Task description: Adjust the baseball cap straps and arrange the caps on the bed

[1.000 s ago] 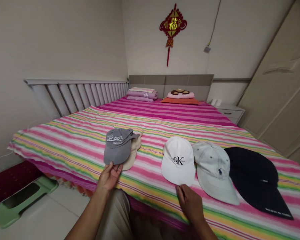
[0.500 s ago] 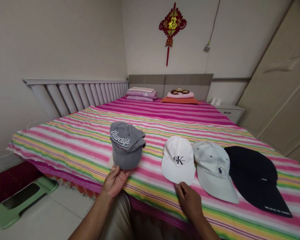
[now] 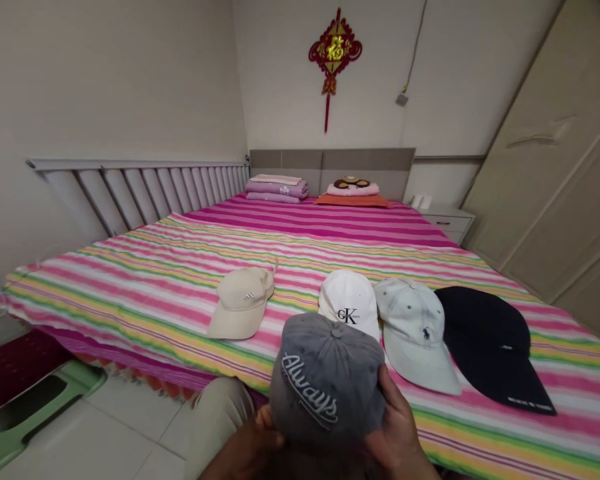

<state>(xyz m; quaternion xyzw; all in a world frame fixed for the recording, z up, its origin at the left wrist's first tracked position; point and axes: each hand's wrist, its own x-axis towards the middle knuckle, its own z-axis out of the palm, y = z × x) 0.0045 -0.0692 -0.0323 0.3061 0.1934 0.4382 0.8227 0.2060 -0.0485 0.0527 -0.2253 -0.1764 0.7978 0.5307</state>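
A grey baseball cap (image 3: 327,380) with white "Always" lettering is held up close to me, over the bed's near edge. My left hand (image 3: 250,443) grips its lower left side, and my right hand (image 3: 397,427) is closed around its right side. Behind it lies a white cap (image 3: 347,293) with black CK letters, its brim partly hidden. To the right come a pale grey-green cap (image 3: 415,333) with a small dark emblem, and a black cap (image 3: 490,343) with a long brim. A beige cap (image 3: 243,303) lies to the left.
The caps lie on a striped bedspread (image 3: 145,280). Folded bedding (image 3: 275,190) is stacked by the headboard (image 3: 370,163). A white rail (image 3: 145,190) runs along the left side. On the floor stands a green stool (image 3: 55,400); a nightstand (image 3: 447,220) is at the back right.
The grey cap has come nearer and to the right, uncovering the beige cap. My right hand has left the white cap's brim and taken hold of the grey cap too.
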